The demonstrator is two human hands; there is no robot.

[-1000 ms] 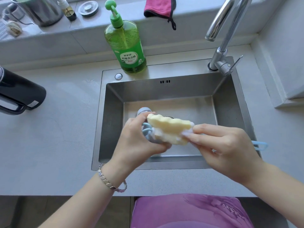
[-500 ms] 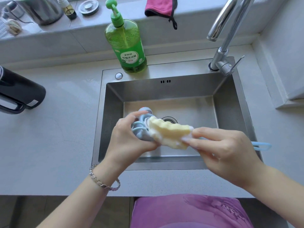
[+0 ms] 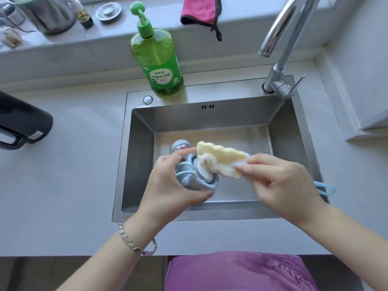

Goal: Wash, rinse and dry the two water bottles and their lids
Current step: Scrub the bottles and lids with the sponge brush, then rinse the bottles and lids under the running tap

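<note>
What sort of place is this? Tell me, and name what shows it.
Most likely a home kitchen: a stainless steel sink set in a pale counter, a faucet at its corner, and a green pump bottle of dish soap behind it.

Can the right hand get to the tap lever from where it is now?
Probably yes. Nothing stands between the right hand and the tap lever at the back right corner of the sink. But it pinches the sponge, so it would carry that along or drop it first.
</note>
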